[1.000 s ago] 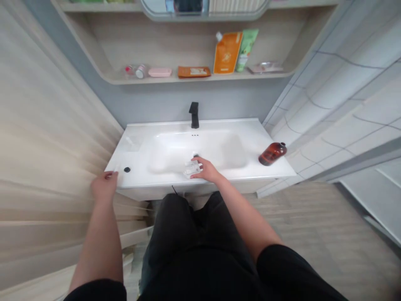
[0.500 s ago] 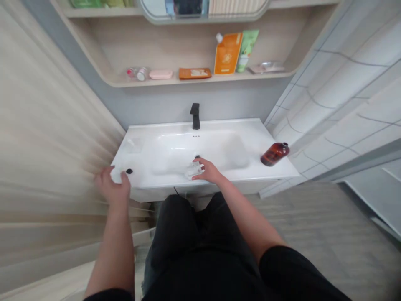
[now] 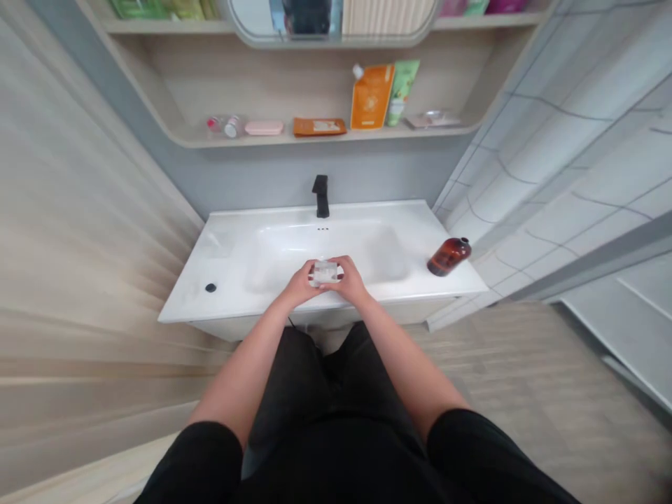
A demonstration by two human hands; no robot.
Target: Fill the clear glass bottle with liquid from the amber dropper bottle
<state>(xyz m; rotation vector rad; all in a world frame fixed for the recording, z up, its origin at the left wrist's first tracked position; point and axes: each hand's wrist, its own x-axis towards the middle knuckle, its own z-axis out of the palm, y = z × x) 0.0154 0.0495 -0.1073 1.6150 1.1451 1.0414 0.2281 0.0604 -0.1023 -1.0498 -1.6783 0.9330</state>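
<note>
Both hands meet over the front of the white sink [image 3: 252, 238]. My left hand [image 3: 299, 285] and my right hand [image 3: 350, 281] close from either side on a small clear box-like object [image 3: 325, 271], fingers curled round it. It is held just above the basin's front rim. The black tap [image 3: 320, 195] stands at the back of the basin, straight ahead of the hands.
A brown bottle [image 3: 448, 256] lies on its side on the counter's right. A small black round piece [image 3: 211, 288] sits on the counter's left. The shelf [image 3: 325, 134] above carries an orange pouch, a green tube, a pink bar and small bottles. Tiled wall right, panelled wall left.
My left hand left the counter's left corner and moved right to join the right hand on the clear object. The object rose slightly from the rim.
</note>
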